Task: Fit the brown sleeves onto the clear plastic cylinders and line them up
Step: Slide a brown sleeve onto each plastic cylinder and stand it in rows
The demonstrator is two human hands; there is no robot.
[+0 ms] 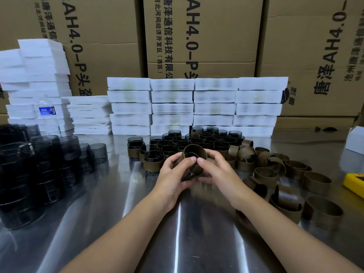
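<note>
My left hand (173, 174) and my right hand (216, 170) both grip one clear smoky cylinder with a brown sleeve (194, 152) around it, held tilted above the steel table at the centre. Both thumbs meet on its near rim. Behind it stand several sleeved cylinders (189, 142) grouped in rows. Bare clear cylinders (39, 166) are stacked at the left. Loose brown sleeves (283, 180) lie scattered to the right of my right hand.
White foam trays (195, 105) are stacked along the back, with a taller pile and a water bottle (46, 113) at the left. Cardboard cartons (197, 36) form a wall behind. A yellow object (354, 184) sits at the right edge. The steel table (118, 213) is reflective.
</note>
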